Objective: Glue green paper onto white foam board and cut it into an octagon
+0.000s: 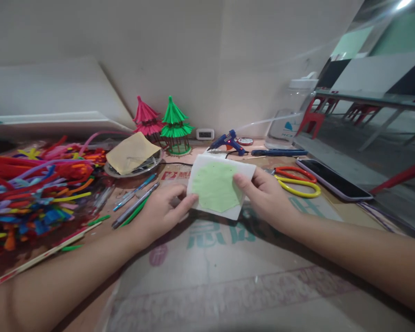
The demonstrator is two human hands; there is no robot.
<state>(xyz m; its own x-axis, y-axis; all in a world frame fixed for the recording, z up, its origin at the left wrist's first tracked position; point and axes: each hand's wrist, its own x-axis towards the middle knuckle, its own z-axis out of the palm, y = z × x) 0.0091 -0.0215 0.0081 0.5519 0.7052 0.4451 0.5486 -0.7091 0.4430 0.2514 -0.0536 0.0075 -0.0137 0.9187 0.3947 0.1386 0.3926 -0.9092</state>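
Between my two hands a white square sheet (235, 213) is held up, tilted toward me, with a light green piece of paper or foam (216, 186) lying flat on its face. My left hand (166, 207) pinches the left edge, thumb in front and fingers behind. At the right edge my right hand (268, 193) grips it the same way, its thumb overlapping the green piece. The fingers behind the sheet are partly hidden. Just beyond it lies a blue glue gun (228, 142). Scissors with red and yellow handles (297, 182) rest beside my right hand.
Bundles of colourful pipe cleaners (38, 193) cover the left side. A red pagoda model (147, 117) and a green one (175, 127) stand by the wall, near a metal dish (115, 173). At right are a water bottle (288, 115) and a phone (334, 179).
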